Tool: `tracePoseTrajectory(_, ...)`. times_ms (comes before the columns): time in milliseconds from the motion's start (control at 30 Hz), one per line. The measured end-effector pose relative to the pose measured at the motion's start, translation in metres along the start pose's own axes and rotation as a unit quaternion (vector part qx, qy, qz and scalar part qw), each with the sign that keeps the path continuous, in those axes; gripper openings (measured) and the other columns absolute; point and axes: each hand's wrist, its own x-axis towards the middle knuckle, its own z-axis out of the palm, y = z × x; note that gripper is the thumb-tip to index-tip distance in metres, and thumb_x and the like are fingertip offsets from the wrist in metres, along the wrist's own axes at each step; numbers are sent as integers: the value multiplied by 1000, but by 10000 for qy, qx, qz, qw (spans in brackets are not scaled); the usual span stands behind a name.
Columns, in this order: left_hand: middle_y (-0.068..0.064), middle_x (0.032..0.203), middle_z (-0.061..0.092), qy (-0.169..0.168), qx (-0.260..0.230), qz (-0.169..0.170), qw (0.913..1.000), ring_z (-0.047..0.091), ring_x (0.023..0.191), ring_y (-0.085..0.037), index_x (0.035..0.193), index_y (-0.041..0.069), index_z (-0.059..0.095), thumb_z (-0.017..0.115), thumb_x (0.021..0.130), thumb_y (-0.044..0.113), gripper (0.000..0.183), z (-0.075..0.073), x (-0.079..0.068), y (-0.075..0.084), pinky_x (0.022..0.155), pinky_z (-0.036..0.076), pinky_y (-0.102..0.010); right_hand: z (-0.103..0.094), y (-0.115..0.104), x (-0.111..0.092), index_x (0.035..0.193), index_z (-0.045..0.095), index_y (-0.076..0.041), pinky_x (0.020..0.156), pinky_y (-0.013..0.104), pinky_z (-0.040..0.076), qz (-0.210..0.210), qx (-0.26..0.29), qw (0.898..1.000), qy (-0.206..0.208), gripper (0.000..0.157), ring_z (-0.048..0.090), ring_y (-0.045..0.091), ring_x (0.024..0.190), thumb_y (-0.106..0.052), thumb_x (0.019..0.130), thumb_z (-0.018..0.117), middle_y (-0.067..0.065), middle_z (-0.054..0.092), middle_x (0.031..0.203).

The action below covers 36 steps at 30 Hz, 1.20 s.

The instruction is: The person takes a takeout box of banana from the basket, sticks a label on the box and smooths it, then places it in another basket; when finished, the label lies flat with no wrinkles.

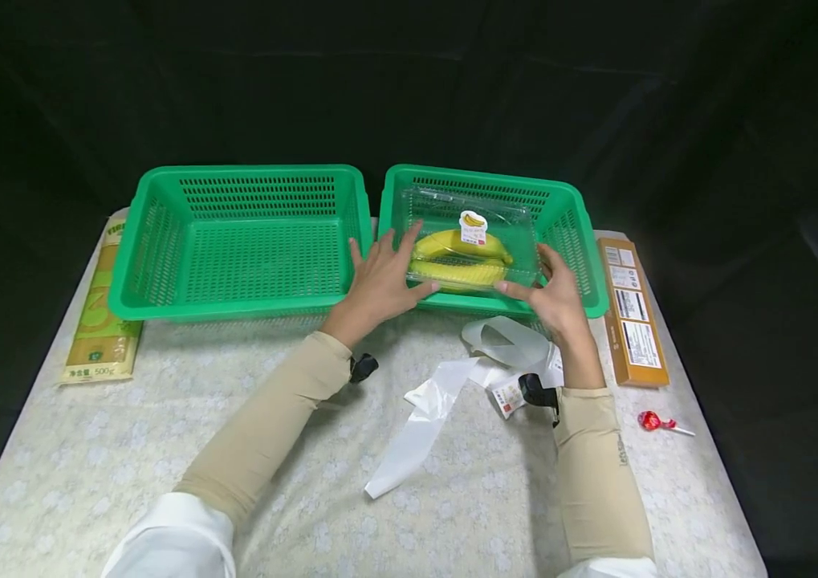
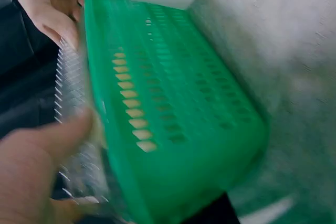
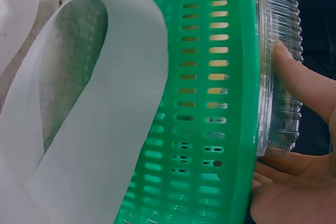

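A clear plastic clamshell box (image 1: 517,229) with yellow bananas (image 1: 459,273) inside and a banana sticker (image 1: 473,228) on its lid sits in the right green basket (image 1: 589,265). My left hand (image 1: 380,281) grips the box's left end, fingers spread along the side and thumb at the front corner. At the right end my right hand (image 1: 556,293) holds the box, thumb on its front edge and fingers round the side. Both wrist views show the box's ridged side, the clear box (image 3: 281,19) standing above the basket rim in the right one. The left wrist view is blurred.
Left of this basket stands another green basket (image 1: 264,305). A white paper strip (image 1: 416,433) and a looped band (image 1: 517,341) lie in front. A yellow food packet (image 1: 101,321) lies far left; a brown box (image 1: 632,313) and a red lollipop (image 1: 650,421) lie right.
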Motion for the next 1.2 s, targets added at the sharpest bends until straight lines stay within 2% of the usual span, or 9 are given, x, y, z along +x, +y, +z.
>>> tracePoseTrajectory(100,-28,162,27,39,277,-59,9996,29,151,-45,162,21,18,65,94,50,88,5,1,9,118,-3,-75,0,1,2,161,17,-5,124,53,27,-9,-225,9997,51,101,19,35,156,-22,85,81,16,19,168)
tracePoseTrajectory(233,-28,162,29,-17,494,-112,9987,36,148,-44,161,17,25,59,99,46,76,13,1,19,116,-2,-77,2,0,5,159,24,-5,123,58,25,4,-790,9968,143,91,22,41,154,-23,88,78,21,23,166)
tracePoseTrajectory(367,-26,162,31,-148,656,-124,9977,43,143,-41,160,17,27,50,103,45,68,20,0,24,117,0,-77,4,0,6,158,30,-5,122,62,23,36,-1392,9900,227,82,21,46,153,-25,92,74,24,24,165)
tracePoseTrajectory(533,-26,163,28,-291,758,-121,9966,44,143,-42,161,18,26,43,106,45,63,23,-1,24,118,2,-76,8,2,7,155,34,-3,122,63,20,60,-1834,9829,167,74,19,47,153,-28,95,70,25,21,165)
tracePoseTrajectory(733,-26,164,23,-424,721,-282,9961,40,146,-41,161,19,23,38,107,44,61,21,1,19,118,0,-75,19,1,12,147,46,0,123,61,20,-103,-1980,9801,105,62,19,47,153,-29,96,67,26,20,165)
tracePoseTrajectory(1067,-27,164,24,-421,643,-426,9961,39,146,-42,157,14,35,41,107,40,57,18,2,15,118,-1,-75,26,-1,15,148,46,-2,123,63,19,-175,-1980,9800,44,61,17,48,153,-30,98,64,24,17,167)
tracePoseTrajectory(1200,-25,165,22,-420,564,-360,9969,33,150,-40,157,14,35,43,107,41,58,18,-3,15,119,0,-74,26,2,14,148,46,-2,122,63,20,-170,-1953,9806,51,60,17,49,153,-30,98,64,23,17,167)
